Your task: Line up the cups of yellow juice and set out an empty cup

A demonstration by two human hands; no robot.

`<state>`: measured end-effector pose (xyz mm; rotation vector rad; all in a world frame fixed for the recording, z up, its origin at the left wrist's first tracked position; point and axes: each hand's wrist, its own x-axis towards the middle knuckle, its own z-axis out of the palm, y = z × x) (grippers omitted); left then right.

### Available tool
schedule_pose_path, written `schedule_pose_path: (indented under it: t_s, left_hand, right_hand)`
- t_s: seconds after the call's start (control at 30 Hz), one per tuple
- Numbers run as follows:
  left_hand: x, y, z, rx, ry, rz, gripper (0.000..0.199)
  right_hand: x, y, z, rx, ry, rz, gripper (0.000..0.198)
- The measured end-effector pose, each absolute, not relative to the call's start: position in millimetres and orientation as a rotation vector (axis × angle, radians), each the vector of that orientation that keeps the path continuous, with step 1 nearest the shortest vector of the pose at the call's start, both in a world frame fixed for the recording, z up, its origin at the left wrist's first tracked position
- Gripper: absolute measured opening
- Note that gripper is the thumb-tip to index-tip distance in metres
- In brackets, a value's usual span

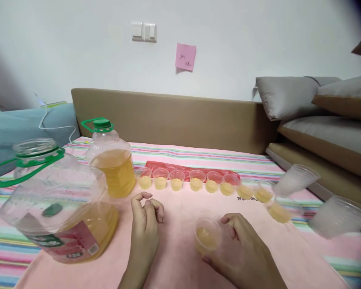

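From my seat the scene reads bright and evenly lit, with soft indoor light and only faint shadows under my right hand (243,249) and left hand (144,224). The wide lens bends the edges, and the top right corner vignettes dark. The near oil jug (57,208) looks smeared, and the empty cups (295,180) at right are blurred. Little glare anywhere.

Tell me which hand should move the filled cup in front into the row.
Right. The right hand already wraps the cup, on the side nearer the row's open end. The left hand rests curled and empty on the cloth.
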<state>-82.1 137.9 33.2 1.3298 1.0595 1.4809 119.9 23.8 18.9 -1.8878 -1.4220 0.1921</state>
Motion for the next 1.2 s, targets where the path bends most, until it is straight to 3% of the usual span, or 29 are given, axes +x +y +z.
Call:
schedule_pose_path:
  t_s: [0.33, 0.93, 1.2]
  left_hand:
    - [-60, 139, 18, 1.207, 0.938, 1.467, 0.021]
    - [-62, 137, 19, 1.221, 0.927, 1.452, 0.029]
    - [-64, 137, 19, 1.221, 0.923, 1.463, 0.036]
  right_hand:
    - [106, 26, 6, -1.771, -1.590, -0.042, 0.063]
    - [107, 32, 2, -1.771, -1.482, -0.121, 0.032]
    - [166, 33, 22, -1.773, -1.374, -0.349, 0.043]
